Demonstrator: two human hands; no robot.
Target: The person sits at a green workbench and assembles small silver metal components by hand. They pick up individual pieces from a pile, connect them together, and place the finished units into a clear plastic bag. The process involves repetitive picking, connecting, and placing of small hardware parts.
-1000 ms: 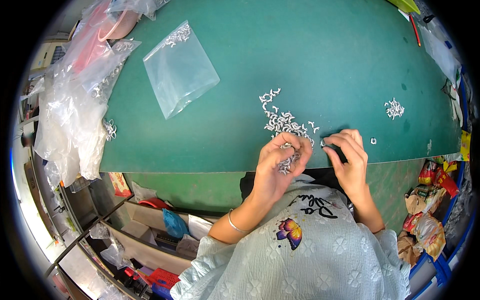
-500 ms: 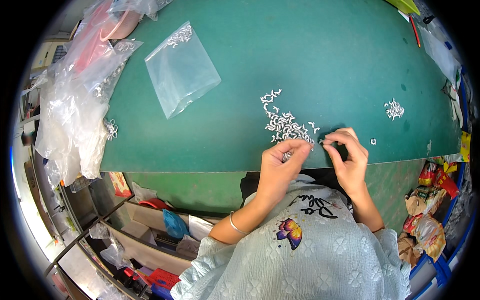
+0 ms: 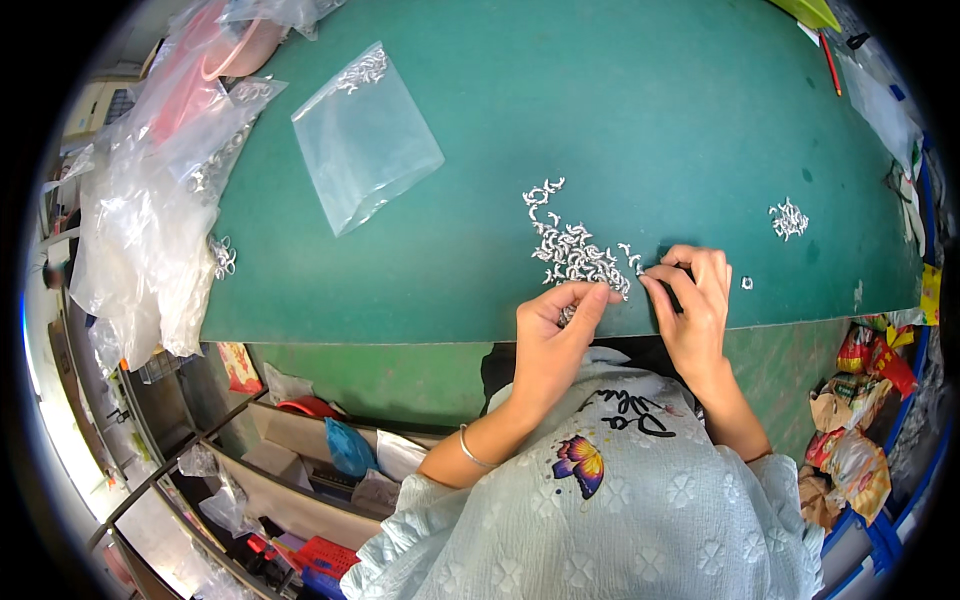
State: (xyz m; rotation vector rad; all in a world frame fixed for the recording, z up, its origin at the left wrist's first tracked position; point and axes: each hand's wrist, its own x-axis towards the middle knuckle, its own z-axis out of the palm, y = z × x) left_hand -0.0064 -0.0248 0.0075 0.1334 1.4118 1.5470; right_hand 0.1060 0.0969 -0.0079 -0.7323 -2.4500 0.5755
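Observation:
A loose pile of small curved silver metal pieces (image 3: pixel 578 252) lies on the green table near its front edge. My left hand (image 3: pixel 550 340) is closed at the near side of the pile, thumb and forefinger together. Some silver pieces (image 3: pixel 567 315) show inside its curled fingers. To the right of the pile, my right hand (image 3: pixel 700 300) pinches a small silver piece (image 3: pixel 640 270) between thumb and fingertip, against the tabletop. One squarish silver piece (image 3: pixel 747 283) sits alone to the right of that hand.
A smaller heap of silver pieces (image 3: pixel 788 218) is farther right on the green table (image 3: pixel 480 100). A flat clear bag (image 3: pixel 365 150) with silver pieces lies at the back left. Bulky plastic bags (image 3: pixel 150 230) cover the left edge. A red pencil (image 3: pixel 831 65) lies back right.
My right hand has moved slightly away from me, its fingertips now on a piece beside the pile. My left hand has shifted a little to the left.

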